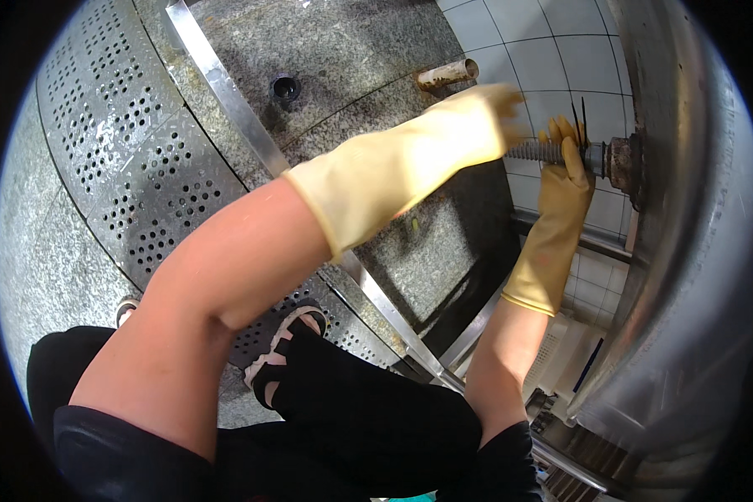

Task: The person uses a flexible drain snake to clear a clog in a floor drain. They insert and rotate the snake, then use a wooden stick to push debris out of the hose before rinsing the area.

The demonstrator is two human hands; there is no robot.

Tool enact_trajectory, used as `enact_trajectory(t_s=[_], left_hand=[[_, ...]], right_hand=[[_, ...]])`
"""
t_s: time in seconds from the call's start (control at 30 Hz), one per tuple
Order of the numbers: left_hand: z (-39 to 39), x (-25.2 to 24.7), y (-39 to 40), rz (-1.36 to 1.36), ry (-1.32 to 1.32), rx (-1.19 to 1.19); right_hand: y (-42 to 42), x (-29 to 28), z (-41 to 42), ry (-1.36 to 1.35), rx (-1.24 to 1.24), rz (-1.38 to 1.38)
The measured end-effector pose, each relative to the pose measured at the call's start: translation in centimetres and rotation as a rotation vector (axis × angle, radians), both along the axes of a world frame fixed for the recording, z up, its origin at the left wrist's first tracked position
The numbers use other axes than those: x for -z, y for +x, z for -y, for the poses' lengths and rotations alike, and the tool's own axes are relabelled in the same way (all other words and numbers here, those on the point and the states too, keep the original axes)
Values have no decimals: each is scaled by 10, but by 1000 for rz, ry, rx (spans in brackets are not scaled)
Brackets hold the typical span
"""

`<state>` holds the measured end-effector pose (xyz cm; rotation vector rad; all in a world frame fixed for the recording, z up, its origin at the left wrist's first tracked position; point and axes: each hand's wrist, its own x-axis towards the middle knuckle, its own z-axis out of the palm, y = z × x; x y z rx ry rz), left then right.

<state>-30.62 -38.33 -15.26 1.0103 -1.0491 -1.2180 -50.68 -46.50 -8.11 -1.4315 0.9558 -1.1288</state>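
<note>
A grey corrugated drain hose (535,151) runs to a fitting (596,159) at the rusty drain outlet (625,164) of a metal sink. My right hand (566,150), in a yellow rubber glove, grips the hose close to that fitting, thumb in front and fingers behind. Two thin black strips (582,119), resembling cable tie ends, stick up by its fingertips. My left hand (508,116), in a matching glove, is at the hose's other visible stretch; its fingers are blurred, and whether they hold it cannot be seen.
The metal sink's underside (696,251) is at the right, beside a tiled wall (571,59). A rusty pipe stub (447,74) and a round floor drain hole (285,88) lie beyond my left arm. A metal bar (226,88) crosses above the stone floor and perforated drain covers (132,125).
</note>
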Motion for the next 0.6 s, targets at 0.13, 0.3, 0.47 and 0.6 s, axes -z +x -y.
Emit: enact_trajectory(t_s=[0.13, 0.3, 0.47, 0.6], left_hand=[[22, -83, 10, 253, -89, -65], [34, -100, 13, 548, -179, 19], [34, -104, -2, 825, -162, 84], [55, -90, -8, 799, -95, 133]], right_hand=[[-14, 1, 5, -158, 91, -443], [-15, -10, -4, 40, 78, -118], [-67, 12, 24, 84, 105, -152], [-62, 18, 25, 96, -146, 77]])
